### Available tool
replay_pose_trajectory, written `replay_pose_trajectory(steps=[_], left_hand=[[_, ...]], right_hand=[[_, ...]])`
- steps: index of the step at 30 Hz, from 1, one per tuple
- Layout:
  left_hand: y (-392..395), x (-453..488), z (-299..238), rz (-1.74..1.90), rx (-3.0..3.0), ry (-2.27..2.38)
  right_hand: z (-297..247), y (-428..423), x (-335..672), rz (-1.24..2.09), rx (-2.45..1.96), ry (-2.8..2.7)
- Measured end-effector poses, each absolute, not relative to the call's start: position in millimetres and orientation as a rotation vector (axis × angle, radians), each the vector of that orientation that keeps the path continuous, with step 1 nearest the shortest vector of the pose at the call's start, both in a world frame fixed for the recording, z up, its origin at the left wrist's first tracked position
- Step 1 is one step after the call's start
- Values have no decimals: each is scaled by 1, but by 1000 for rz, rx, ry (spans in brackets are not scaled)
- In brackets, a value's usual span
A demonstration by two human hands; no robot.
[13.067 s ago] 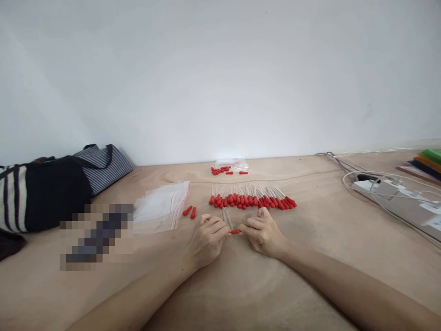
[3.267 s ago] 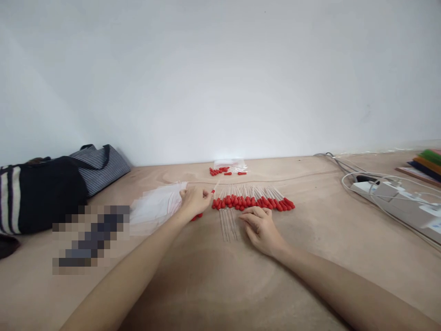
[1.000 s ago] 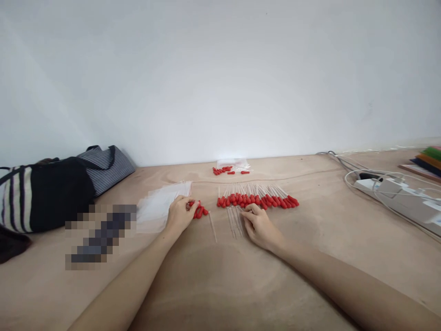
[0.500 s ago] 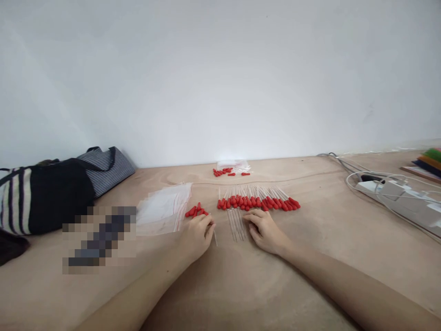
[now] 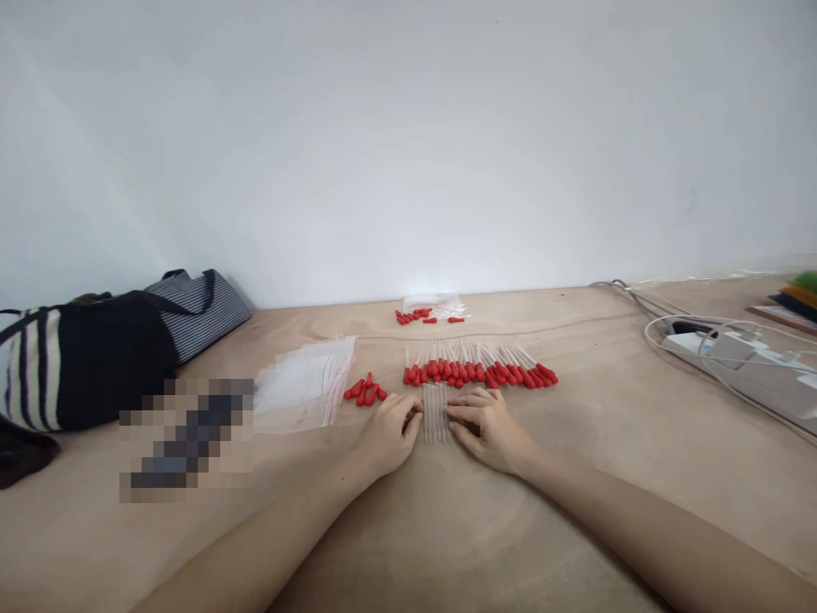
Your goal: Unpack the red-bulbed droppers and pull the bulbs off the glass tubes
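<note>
A row of clear glass dropper tubes (image 5: 437,415) lies side by side on the table between my hands. My left hand (image 5: 391,432) is at the row's left edge, its thumb and fingers closed on the outermost tube. On the opposite edge, my right hand (image 5: 486,427) rests its outstretched fingertips and thumb against the tubes, with the fingers apart. Just beyond lies a long row of assembled droppers (image 5: 472,372), red rubber bulbs toward me and pale stems pointing away. Several loose red rubber bulbs (image 5: 366,391) lie beyond my left hand.
Clear zip bags (image 5: 306,379) are spread at the left. More red bulbs (image 5: 414,316) and a bag (image 5: 431,303) lie near the wall. A black bag (image 5: 115,358) and a blurred dark item (image 5: 191,438) are farther left. A power strip (image 5: 740,366) with cables stands at right.
My left hand has moved right, bringing its tube to the row. The tubes now lie closer together and straighter. My right hand has shifted slightly left against them.
</note>
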State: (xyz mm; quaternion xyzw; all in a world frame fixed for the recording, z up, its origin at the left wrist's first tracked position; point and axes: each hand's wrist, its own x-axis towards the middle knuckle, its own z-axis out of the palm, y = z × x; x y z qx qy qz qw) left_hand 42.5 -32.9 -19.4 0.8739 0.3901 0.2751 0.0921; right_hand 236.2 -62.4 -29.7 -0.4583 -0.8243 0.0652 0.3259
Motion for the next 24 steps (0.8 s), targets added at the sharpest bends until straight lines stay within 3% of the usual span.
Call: replay_pose_trajectory(steps=[8, 17, 24], left_hand=[[-26, 35, -12, 918, 2657, 1267], [22, 49, 10, 624, 2617, 1677], [27, 60, 9, 693, 2526, 1830]], right_hand=[[-28, -61, 239, 168, -1239, -2112], [-25, -61, 242, 149, -1231, -2090], [-25, -61, 244, 137, -1237, -2061]])
